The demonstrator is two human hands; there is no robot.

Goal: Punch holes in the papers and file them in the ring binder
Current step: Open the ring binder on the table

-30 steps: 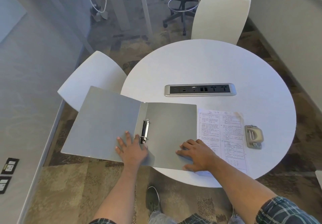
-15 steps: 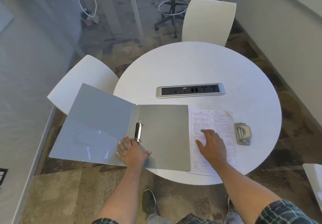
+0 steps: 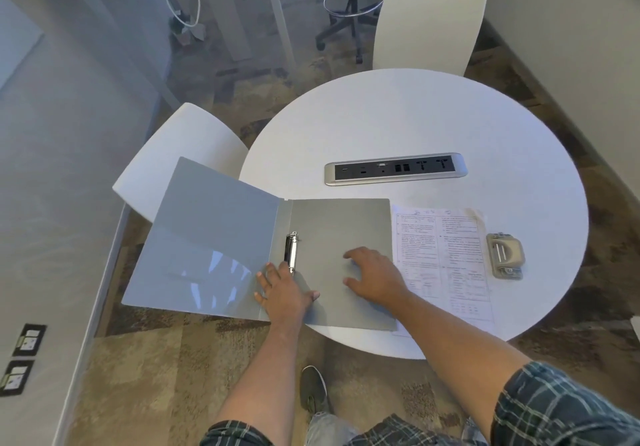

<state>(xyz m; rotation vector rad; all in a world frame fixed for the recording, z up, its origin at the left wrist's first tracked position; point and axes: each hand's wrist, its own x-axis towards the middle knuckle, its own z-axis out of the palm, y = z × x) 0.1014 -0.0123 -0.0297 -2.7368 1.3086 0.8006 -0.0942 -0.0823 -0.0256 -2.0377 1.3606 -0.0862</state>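
Observation:
A grey ring binder (image 3: 332, 223) lies open on the round white table (image 3: 415, 123), its left cover hanging past the table's edge. Its metal ring mechanism (image 3: 292, 250) runs along the spine. My left hand (image 3: 282, 291) rests flat on the spine just below the rings, fingers spread. My right hand (image 3: 375, 277) lies palm down on the binder's right inner cover, fingers apart, holding nothing. Printed papers (image 3: 446, 251) lie to the right of the binder. A beige hole punch (image 3: 505, 255) sits right of the papers.
A silver power and socket strip (image 3: 394, 169) is set into the table's middle. White chairs stand at the far side (image 3: 429, 19) and at the left (image 3: 180, 154). A rolling stool (image 3: 353, 5) stands beyond. My shoe (image 3: 313, 390) shows under the table edge.
My right hand went from the binder's lower right edge onto the papers, then back left onto the binder's right cover. My left hand stayed by the rings.

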